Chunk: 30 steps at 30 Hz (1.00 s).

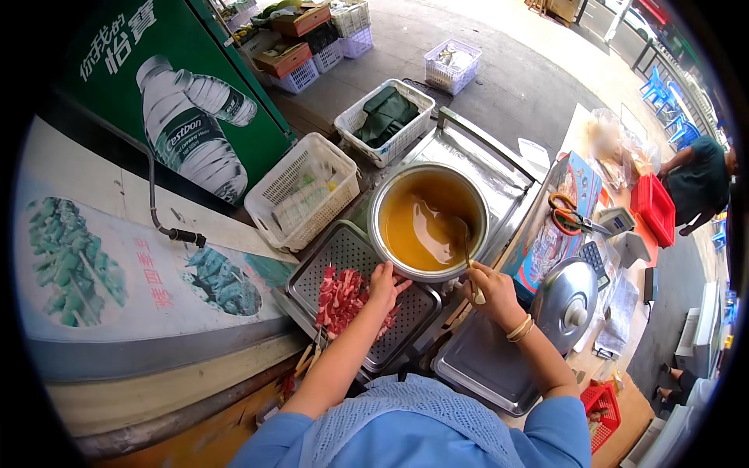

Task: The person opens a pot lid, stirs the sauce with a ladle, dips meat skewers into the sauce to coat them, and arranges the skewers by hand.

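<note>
A metal pot [375, 226] holds a brownish-yellow liquid [413, 226] and stands partly over a perforated tray [421, 312]. My right hand [495, 295] is closed round the handle of a ladle [467, 248], at the pot's near right rim. The ladle's lower end is sunk in the liquid and hidden. Against the pot's near left side rests my left hand [384, 287], fingers apart. Below and beside it, raw meat skewers [337, 295] lie on the tray, their sticks pointing toward me.
A round lid [555, 300] overlaps a flat metal cover [484, 363] at right. Orange-handled scissors [573, 217] lie farther back, near a red basket [654, 204]. White crates [265, 191] stand left of the pot. A person in dark clothes [694, 183] is at far right.
</note>
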{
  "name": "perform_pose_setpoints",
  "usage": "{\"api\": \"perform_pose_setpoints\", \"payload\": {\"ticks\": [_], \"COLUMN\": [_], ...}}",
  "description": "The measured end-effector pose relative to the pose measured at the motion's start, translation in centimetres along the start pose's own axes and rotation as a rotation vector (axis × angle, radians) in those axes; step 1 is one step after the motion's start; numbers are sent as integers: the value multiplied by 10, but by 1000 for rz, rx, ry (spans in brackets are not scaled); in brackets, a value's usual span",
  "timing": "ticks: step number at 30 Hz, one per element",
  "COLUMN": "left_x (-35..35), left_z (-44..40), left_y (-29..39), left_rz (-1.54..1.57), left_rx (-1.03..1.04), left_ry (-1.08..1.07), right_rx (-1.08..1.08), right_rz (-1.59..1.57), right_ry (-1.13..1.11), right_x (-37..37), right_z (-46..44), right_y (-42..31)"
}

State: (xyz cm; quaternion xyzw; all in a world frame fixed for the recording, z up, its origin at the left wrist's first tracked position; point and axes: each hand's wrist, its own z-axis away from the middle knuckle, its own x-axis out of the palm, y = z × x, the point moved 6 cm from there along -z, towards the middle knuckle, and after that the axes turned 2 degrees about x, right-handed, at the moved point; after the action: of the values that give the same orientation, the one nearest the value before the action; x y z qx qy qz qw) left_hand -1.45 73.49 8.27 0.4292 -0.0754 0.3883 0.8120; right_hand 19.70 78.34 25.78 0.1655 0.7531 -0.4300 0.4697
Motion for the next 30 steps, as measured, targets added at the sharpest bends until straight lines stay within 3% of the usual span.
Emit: {"api": "perform_pose_setpoints", "payload": {"ticks": [5, 14, 24, 30], "left_x": [-2, -4, 0, -1], "left_z": [-3, -1, 0, 1], "left_y": [-3, -2, 0, 1], "left_rz": [-21, -4, 0, 6], "left_rx": [-24, -15, -17, -14], "left_ry": [26, 19, 23, 15], "right_rx": [-100, -310, -172, -95], "right_rz": [-141, 4, 209, -24], "right_ry": [23, -40, -53, 62], "right_x": [8, 65, 44, 0], "right_z": [11, -9, -10, 15], "right_y": [-23, -20, 30, 0]}}
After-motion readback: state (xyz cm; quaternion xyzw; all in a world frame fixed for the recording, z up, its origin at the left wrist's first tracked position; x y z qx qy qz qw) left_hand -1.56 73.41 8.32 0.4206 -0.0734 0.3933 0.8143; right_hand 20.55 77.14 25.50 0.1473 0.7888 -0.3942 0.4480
